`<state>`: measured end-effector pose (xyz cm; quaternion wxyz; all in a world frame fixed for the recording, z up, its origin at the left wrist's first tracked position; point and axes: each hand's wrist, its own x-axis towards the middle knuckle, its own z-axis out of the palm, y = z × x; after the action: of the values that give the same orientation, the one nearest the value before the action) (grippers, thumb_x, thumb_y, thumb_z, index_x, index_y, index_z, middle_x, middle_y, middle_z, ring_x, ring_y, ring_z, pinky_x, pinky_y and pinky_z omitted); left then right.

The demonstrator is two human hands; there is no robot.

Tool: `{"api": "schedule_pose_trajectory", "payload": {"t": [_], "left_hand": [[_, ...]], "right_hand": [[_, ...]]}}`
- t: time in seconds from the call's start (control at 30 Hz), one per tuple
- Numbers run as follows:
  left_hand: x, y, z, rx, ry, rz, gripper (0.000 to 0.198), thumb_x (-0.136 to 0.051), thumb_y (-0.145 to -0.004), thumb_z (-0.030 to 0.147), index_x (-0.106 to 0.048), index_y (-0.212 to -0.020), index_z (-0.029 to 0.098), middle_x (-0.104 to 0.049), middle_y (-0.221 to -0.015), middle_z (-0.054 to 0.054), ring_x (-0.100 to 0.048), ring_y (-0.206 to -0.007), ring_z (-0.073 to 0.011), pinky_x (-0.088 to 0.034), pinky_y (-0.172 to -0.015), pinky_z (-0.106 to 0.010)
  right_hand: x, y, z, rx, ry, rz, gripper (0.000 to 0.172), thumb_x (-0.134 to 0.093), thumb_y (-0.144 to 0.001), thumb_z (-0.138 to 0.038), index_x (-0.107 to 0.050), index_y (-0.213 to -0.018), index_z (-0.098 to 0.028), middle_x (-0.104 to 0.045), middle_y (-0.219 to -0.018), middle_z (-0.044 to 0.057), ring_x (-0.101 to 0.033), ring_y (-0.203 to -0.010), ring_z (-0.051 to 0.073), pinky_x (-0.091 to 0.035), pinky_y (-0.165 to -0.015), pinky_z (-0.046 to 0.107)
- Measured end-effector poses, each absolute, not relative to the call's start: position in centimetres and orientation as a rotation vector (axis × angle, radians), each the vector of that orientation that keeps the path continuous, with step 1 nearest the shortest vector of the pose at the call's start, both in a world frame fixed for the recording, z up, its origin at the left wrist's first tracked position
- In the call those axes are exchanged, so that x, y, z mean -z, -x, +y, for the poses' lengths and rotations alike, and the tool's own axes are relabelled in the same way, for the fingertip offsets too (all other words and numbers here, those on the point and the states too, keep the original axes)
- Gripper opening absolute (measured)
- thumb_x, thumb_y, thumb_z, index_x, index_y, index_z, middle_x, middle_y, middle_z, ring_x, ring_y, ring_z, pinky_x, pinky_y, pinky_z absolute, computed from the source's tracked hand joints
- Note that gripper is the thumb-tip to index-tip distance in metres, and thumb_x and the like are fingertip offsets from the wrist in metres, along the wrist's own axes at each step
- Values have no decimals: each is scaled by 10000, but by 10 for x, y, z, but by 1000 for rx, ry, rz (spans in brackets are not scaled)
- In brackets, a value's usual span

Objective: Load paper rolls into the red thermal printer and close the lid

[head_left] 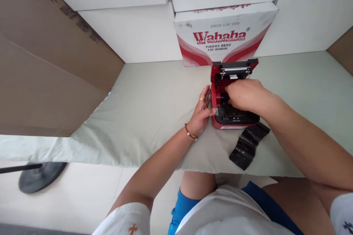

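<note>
A small red and black printer (220,123) stands on the cloth-covered table (143,117), its lid (234,67) swung up at the back. My left hand (202,112) lies flat against the printer's left side, fingers stretched out, thumb on its front corner. My right hand (244,95) reaches down into the open compartment with the fingers curled; what they grip is hidden. A strip of black plastic wrap (248,145) lies on the table just right of the printer's front.
A white and red Wahaha water carton (224,38) stands right behind the printer, among stacked white boxes (132,33). Brown cardboard (44,62) walls the left side. A round black stand base (41,176) sits on the floor lower left.
</note>
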<state>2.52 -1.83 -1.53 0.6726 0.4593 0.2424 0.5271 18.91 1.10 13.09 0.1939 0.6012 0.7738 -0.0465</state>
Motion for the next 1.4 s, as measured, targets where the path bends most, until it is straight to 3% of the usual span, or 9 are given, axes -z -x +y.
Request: {"api": "schedule_pose_trajectory", "payload": {"t": [0.27,0.47,0.6,0.73,1.17,1.4], "left_hand": [[8,-25,-18,-1328,-858,573,663,-856,-861,599,-664,-1444,349,-485,-1783,-26,-296,-1750,-350,-247,-1432,-522],[2,-22,-13,-1309,-800,577,471,-831,-891,552,-763,-1270,281,-688,-1557,-73,-454,-1657,-341,-333,-1388,-505],[1,-22,-12,-1285,-792,583,457,-886,-833,465,-782,-1224,251,-694,-1524,-93,-505,-1597,-352,-382,-1353,-519],[3,-23,-12,-1299,-768,608,415,-899,-815,418,-790,-1177,246,-721,-1443,-87,-562,-1526,-331,-401,-1331,-512],[2,-23,-11,-1310,-747,645,321,-900,-801,366,-779,-1071,242,-750,-1343,-61,-654,-1343,-270,-449,-1249,-445],[6,-24,-13,-1314,-808,631,423,-936,-801,435,-783,-1150,254,-727,-1388,-72,-602,-1431,-295,-408,-1297,-483]], "right_hand": [[-136,-206,-7,140,-1921,2240,330,-554,-994,-275,-789,-1221,-233,-840,-1105,140,-767,-979,342,-483,-709,394],[-136,-206,-1,325,-1762,2240,365,-675,-985,-331,-788,-1325,-265,-830,-1257,119,-759,-1077,324,-513,-781,376],[-137,-196,5,272,-1781,2132,306,-713,-956,-294,-827,-1237,-249,-826,-1251,149,-762,-1125,364,-538,-808,398],[-130,-195,2,223,-1854,2137,382,-619,-1004,-315,-786,-1330,-208,-813,-1274,199,-757,-1163,413,-556,-821,449],[-115,-209,-7,257,-2113,2226,476,-556,-1047,-343,-709,-1494,-286,-801,-1385,140,-748,-1257,410,-565,-953,496],[-114,-215,-6,303,-2084,2295,477,-552,-1049,-362,-705,-1496,-297,-785,-1436,122,-737,-1281,393,-557,-956,477]]}}
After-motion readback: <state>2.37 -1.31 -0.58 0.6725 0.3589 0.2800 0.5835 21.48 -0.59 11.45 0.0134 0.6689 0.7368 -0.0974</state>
